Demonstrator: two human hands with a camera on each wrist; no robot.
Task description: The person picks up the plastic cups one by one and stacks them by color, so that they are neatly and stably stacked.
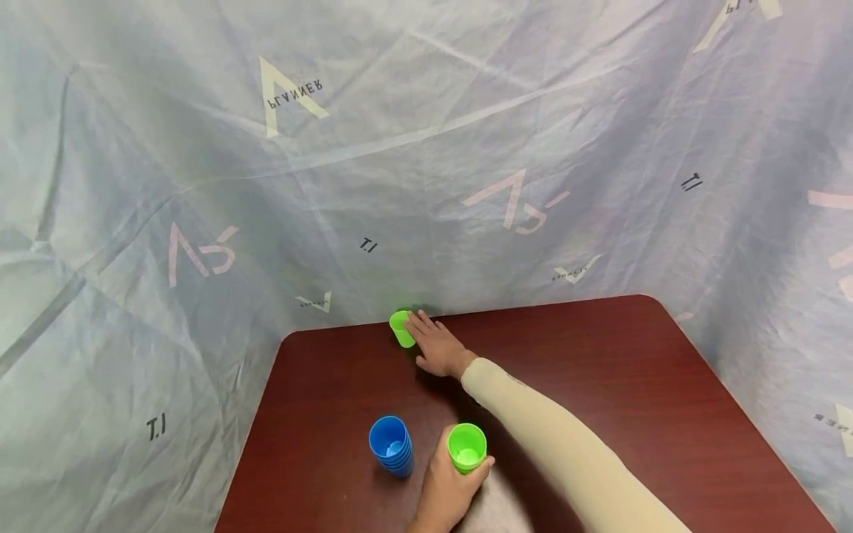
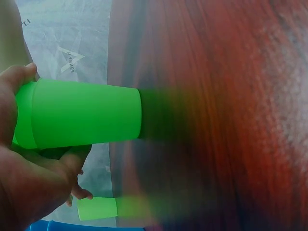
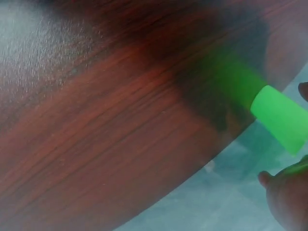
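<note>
My left hand (image 1: 449,481) grips a bright green cup (image 1: 467,443) near the front of the table, thumb on one side and fingers round the other. A ridge near its rim suggests another cup nested inside. My right hand (image 1: 436,346) is stretched to the far edge, fingers straight and spread beside a second green cup (image 1: 403,331). In the right wrist view that cup (image 3: 281,118) stands between the parted thumb and fingers; whether they touch it I cannot tell. Left of my left hand stands a stack of several blue cups (image 1: 391,446), upright.
The dark red-brown wooden table (image 1: 333,392) has rounded far corners. A grey printed cloth (image 1: 426,185) hangs right behind its far edge and along both sides. My right forearm in a cream sleeve (image 1: 560,444) crosses over the table's right half.
</note>
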